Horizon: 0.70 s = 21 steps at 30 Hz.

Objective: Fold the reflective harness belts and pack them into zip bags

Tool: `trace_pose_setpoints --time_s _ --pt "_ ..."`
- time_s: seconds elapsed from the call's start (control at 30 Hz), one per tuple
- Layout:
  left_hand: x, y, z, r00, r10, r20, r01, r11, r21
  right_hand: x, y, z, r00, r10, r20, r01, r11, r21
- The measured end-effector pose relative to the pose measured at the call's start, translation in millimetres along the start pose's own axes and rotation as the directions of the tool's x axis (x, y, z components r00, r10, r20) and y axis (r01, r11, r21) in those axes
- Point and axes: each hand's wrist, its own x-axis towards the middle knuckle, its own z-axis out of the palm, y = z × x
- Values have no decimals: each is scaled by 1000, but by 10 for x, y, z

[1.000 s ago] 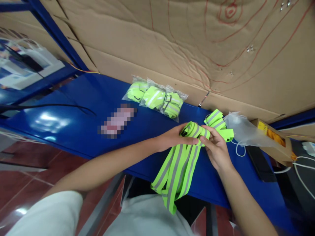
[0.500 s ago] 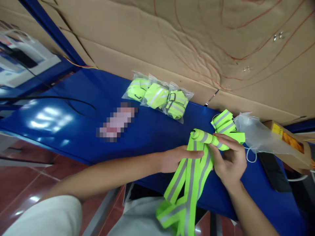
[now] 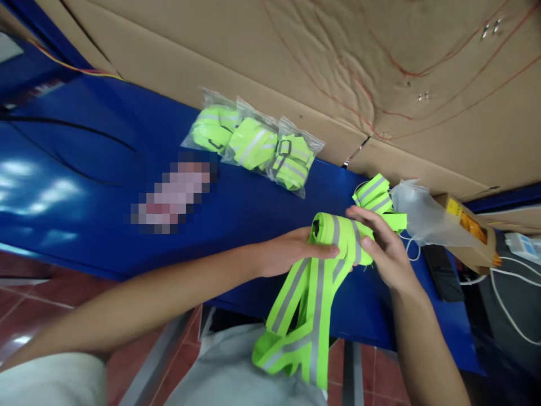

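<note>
A neon-yellow reflective strap (image 3: 319, 304) with a grey stripe is partly rolled up, and its loose lengths hang past the table edge onto my lap. My left hand (image 3: 291, 251) pinches the flat bands just under the roll, thumb on top. On the other side, my right hand (image 3: 382, 245) grips the right end of the roll between thumb and fingers. Beyond it lies another folded reflective strap (image 3: 374, 193) on the blue table (image 3: 253, 211), beside a clear plastic bag (image 3: 418, 211).
Three bagged reflective straps (image 3: 253, 144) lie in a row along the cardboard wall (image 3: 236, 62). A blurred-out pinkish item (image 3: 173, 192) is at the left. To the right are a black phone (image 3: 443, 273), a cardboard box (image 3: 469, 228) and white cables (image 3: 513, 299).
The rolled part of the strap has turned and looks thicker, with my right hand's fingers now more extended along it. The camera view has shifted to the right.
</note>
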Motion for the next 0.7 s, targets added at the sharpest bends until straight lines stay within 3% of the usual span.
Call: trace_pose_setpoints --time_s 0.07,0.13,0.27,0.37,0.47,0.53,0.7 --pt "-6 -19 13 1000 7 -13 -7 1000 -9 -9 29 44 985 153 76 -159 984 80" --pt "2 -42 20 998 30 -50 -31 999 -22 -20 34 127 974 216 61 -223 966 130" --pt "36 -63 16 992 73 -102 -75 997 -18 -18 -36 267 985 156 -80 -156 988 -1" --pt "46 -65 18 990 90 -113 -91 996 -3 9 -64 279 997 72 -37 -74 995 -69" --pt "45 -87 16 977 80 -199 -75 997 33 26 -22 286 998 48 29 -46 997 -58" --pt "47 -109 -1 970 34 -239 -35 999 -1 11 11 322 999 37 8 -37 999 -26" --pt "48 -134 -46 999 -25 -48 15 978 -209 -106 -40 420 992 -16 -129 14 1000 -15"
